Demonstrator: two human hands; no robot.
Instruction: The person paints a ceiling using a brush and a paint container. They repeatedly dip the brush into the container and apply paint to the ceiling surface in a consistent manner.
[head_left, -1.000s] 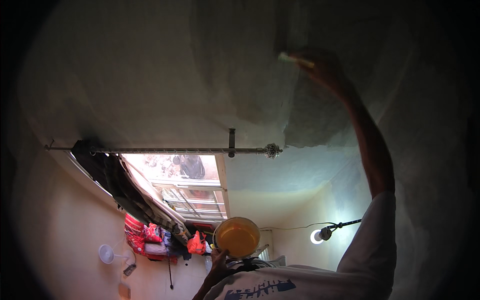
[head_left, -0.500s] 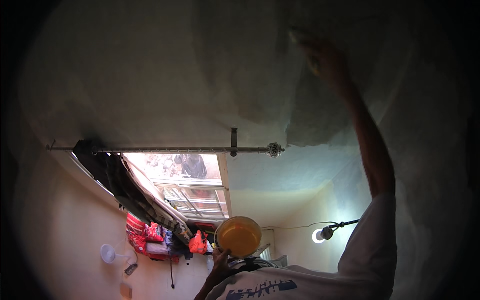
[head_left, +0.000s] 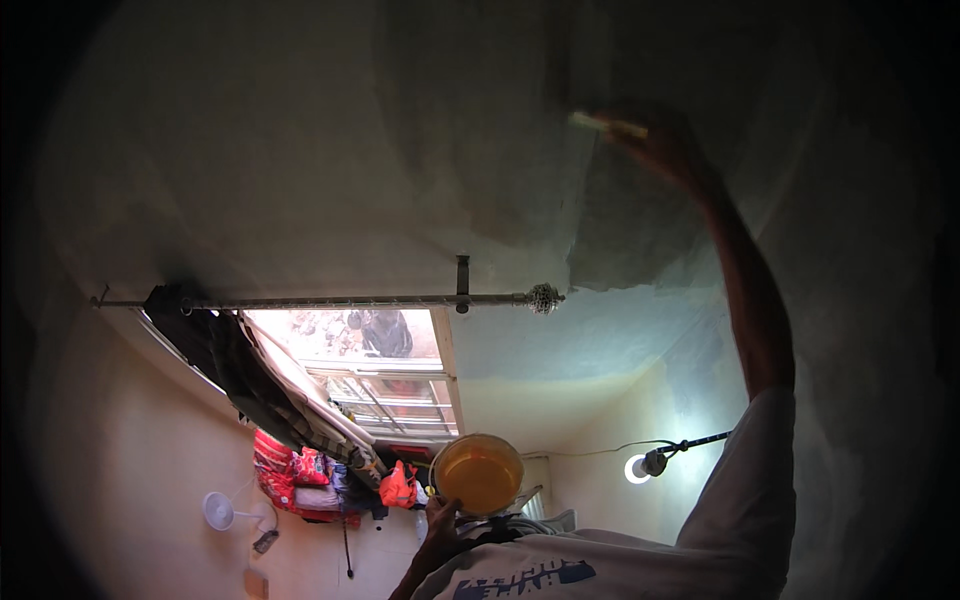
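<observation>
Low in the middle, my left hand (head_left: 442, 525) grips the side of a round plastic bucket (head_left: 478, 472). Its inside looks yellow-orange, and whether it holds liquid is hard to tell. My right arm is stretched up high. In dim light my right hand (head_left: 655, 140) is closed around a brush (head_left: 605, 124), whose pale, slim shape is blurred. The brush is at the wall surface (head_left: 480, 150) above the curtain rod, beside a darker, damp-looking patch (head_left: 630, 235) with an uneven lower edge.
A metal curtain rod (head_left: 380, 302) with a round finial (head_left: 544, 298) crosses below the patch. A dark curtain (head_left: 215, 345) hangs by the bright window (head_left: 385, 345). A lit bulb (head_left: 638, 468), red bedding (head_left: 285, 475), an orange bag (head_left: 398, 486) and a white fan-like object (head_left: 218, 511) appear lower down.
My right hand has come down a little with the brush, which is now turned nearly level. My left hand and the bucket have hardly moved.
</observation>
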